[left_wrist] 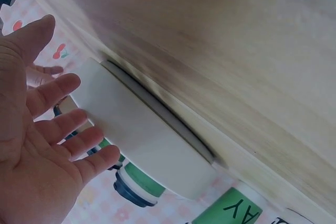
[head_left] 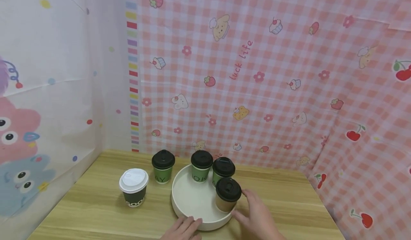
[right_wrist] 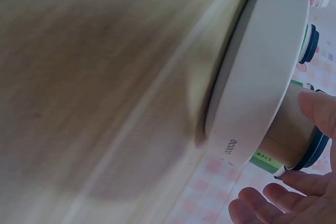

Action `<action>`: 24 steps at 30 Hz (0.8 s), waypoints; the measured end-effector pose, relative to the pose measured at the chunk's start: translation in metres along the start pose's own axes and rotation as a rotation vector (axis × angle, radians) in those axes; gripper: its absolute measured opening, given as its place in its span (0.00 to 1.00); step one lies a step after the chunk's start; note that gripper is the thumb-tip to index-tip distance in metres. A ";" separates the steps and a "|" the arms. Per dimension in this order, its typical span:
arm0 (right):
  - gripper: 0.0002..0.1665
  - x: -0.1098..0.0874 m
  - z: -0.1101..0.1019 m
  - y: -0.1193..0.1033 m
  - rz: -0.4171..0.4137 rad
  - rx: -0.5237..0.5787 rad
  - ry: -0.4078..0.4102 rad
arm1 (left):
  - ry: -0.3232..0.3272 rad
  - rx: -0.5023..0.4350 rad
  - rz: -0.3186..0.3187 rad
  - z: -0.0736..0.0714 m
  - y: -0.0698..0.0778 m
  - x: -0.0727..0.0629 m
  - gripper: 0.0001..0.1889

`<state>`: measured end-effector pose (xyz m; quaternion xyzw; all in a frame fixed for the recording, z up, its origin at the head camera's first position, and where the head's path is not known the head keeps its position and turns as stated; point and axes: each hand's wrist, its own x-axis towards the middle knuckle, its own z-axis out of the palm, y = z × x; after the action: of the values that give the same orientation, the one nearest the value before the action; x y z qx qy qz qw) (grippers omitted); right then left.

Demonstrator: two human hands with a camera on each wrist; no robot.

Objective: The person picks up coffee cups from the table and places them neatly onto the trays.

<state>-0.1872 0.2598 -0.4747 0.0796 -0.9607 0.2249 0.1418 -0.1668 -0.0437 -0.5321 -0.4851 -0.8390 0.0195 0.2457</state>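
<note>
Probably the brown cup [head_left: 224,204] is light, crushable paper, best held mid-body; right hand [head_left: 258,214] spread beside it; left hand [head_left: 183,229], fingers extended, at the white tray [head_left: 213,226].

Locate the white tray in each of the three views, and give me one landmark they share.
Head: the white tray sits low in the middle, seen from above.
Left wrist: the white tray slants just left of and below centre, wall side-on.
Right wrist: the white tray slants right of centre, reaching near the top edge.
Shared landmark: the pink checked cloth, beyond the tray.
</note>
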 end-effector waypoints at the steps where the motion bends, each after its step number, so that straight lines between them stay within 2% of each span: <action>1: 0.46 -0.001 -0.001 0.001 0.004 -0.002 -0.010 | 0.003 -0.001 -0.002 0.000 0.000 0.000 0.13; 5: 0.44 -0.005 -0.002 0.006 0.038 -0.006 -0.068 | 0.008 0.008 -0.004 0.002 0.001 0.000 0.13; 9: 0.39 -0.008 0.000 0.012 0.037 -0.018 -0.096 | 0.024 0.032 -0.003 0.002 0.002 0.000 0.13; 15: 0.34 -0.018 0.003 0.019 0.027 -0.024 -0.102 | 0.060 0.071 0.001 0.005 0.005 0.001 0.12; 20: 0.30 -0.025 0.005 0.019 -0.009 -0.037 -0.072 | 0.021 0.003 0.001 0.000 0.002 0.000 0.13; 24: 0.28 -0.025 0.006 0.016 -0.058 -0.066 -0.050 | -0.008 -0.073 -0.020 -0.012 -0.005 -0.003 0.19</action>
<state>-0.1681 0.2740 -0.4944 0.1082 -0.9682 0.1866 0.1269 -0.1644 -0.0515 -0.5214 -0.4852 -0.8450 -0.0119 0.2248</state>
